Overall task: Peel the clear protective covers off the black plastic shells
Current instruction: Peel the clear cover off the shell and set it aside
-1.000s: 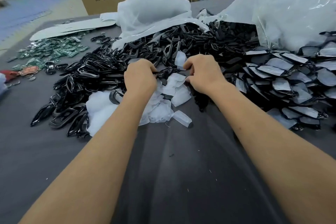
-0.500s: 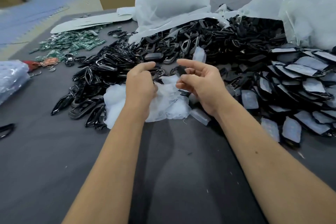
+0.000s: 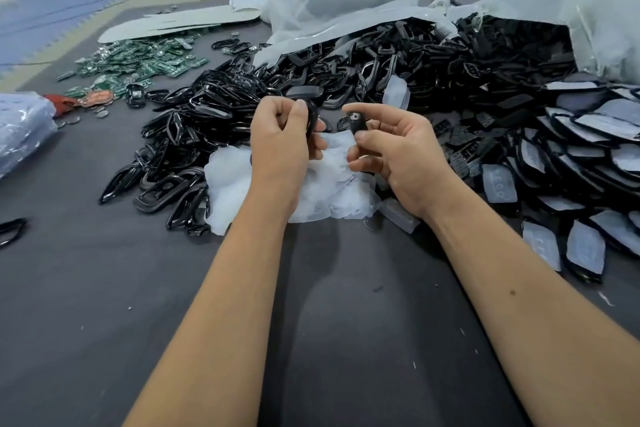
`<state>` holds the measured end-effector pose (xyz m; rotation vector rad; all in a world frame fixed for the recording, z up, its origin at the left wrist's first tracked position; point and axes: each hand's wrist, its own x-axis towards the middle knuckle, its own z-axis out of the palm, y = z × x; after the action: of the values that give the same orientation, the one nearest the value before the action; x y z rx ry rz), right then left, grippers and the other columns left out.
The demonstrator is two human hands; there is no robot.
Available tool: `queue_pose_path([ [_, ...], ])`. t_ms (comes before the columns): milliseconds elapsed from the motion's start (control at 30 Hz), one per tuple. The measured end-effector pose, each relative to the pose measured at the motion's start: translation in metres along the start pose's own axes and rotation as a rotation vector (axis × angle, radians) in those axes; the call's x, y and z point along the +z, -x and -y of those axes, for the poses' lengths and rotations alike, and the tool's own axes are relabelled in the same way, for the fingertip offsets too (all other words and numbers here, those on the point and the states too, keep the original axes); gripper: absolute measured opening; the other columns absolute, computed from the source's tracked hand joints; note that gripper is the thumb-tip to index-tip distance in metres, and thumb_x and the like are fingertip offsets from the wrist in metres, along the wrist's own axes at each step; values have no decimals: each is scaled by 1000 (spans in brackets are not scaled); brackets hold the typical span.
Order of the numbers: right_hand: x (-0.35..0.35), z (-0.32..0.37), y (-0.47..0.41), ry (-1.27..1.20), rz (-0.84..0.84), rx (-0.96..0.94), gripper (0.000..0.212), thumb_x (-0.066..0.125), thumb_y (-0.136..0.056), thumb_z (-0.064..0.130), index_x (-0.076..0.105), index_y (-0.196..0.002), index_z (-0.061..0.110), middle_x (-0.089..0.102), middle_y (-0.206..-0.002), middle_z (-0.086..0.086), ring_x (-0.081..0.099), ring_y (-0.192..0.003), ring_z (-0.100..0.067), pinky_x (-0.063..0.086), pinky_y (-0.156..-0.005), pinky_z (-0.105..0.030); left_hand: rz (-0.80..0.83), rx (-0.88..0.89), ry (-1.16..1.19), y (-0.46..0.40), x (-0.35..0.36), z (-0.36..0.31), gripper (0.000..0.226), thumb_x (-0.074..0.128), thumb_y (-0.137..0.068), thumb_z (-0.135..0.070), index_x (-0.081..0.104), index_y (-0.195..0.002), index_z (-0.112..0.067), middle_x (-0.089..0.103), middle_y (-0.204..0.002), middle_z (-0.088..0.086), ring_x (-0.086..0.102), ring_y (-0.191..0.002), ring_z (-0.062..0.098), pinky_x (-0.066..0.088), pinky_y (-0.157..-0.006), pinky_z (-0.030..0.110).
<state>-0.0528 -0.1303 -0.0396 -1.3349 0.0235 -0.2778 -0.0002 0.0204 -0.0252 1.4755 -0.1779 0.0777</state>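
Above peeled covers (image 3: 322,184), fingers (image 3: 360,139) pinching shell (image 3: 356,121)

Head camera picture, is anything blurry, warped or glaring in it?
Head view: wide-angle bend at the edges stretches both forearms; the black shells show glossy highlights; the left hand and right hand are fairly sharp; the far floor is soft; the table is evenly lit.
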Motion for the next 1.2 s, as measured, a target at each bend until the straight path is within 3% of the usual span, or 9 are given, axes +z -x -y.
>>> queue_pose_path([
  [133,1,0,1,22,39,-9,40,55,-93,-12,75,-119,9,46,-93,-13,64,-66,-22,49,-48,-24,6,71,8,-1,2,2,26,49,-104,-3,63,-117,-20,66,-65,1,54,-55,13,45,-51,26],
  [233,2,1,2,30,17,-20,32,57,-92,-8,76,-110,10,53,-87,-16,63,-65,-22,44,-44,-25,-6,150,-24,-2,4,0,21,55,-102,-4,72,-109,-13,73,-69,3,64,-62,14,52,-58,31],
  [300,3,1,2,59,-25,-43,20,61,-95,-3,74,-101,10,63,-80,-10,65,-65,-22,44,-44,-25,-50,166,-21,-3,4,0,11,61,-100,-6,71,-101,-9,75,-77,18,71,-72,32,60,-67,48],
  [367,3,1,2,120,-99,-102,9,68,-95,1,72,-97,8,70,-77,-7,68,-68,-20,46,-47,-25,-119,160,-27,-4,3,2,3,67,-97,-7,69,-95,-8,72,-78,26,70,-75,43,60,-67,52],
  [433,3,1,2,140,-196,-187,5,74,-92,1,72,-93,6,71,-75,-5,68,-69,-17,50,-51,-27,-197,129,-36,-5,2,4,7,72,-94,-5,66,-90,-6,69,-67,15,71,-62,29,60,-61,38],
  [500,3,1,2,107,-272,-242,8,78,-89,0,73,-88,7,72,-75,-4,68,-70,-16,52,-54,-26,-224,98,-24,-5,3,6,16,75,-90,-2,61,-84,-6,65,-63,7,72,-58,20,63,-63,37],
  [867,6,-9,0,260,-311,-242,16,90,-80,12,75,-85,7,74,-69,-6,73,-60,-21,54,-46,-28,-115,97,-112,6,19,10,6,68,-95,0,71,-89,-2,68,-71,16,74,-61,20,64,-64,32],
  [1033,3,-12,-2,324,-363,-209,15,90,-80,16,76,-82,12,75,-69,-5,73,-58,-22,56,-47,-30,-60,88,-111,6,20,13,12,61,-98,2,73,-95,-1,65,-62,-8,72,-59,9,66,-70,42],
  [1200,3,-12,-4,341,-408,-184,15,89,-80,15,74,-79,15,74,-68,-3,71,-53,-20,59,-50,-35,-65,124,-150,9,22,14,13,60,-98,2,72,-95,-3,66,-79,4,70,-60,7,65,-65,37],
])
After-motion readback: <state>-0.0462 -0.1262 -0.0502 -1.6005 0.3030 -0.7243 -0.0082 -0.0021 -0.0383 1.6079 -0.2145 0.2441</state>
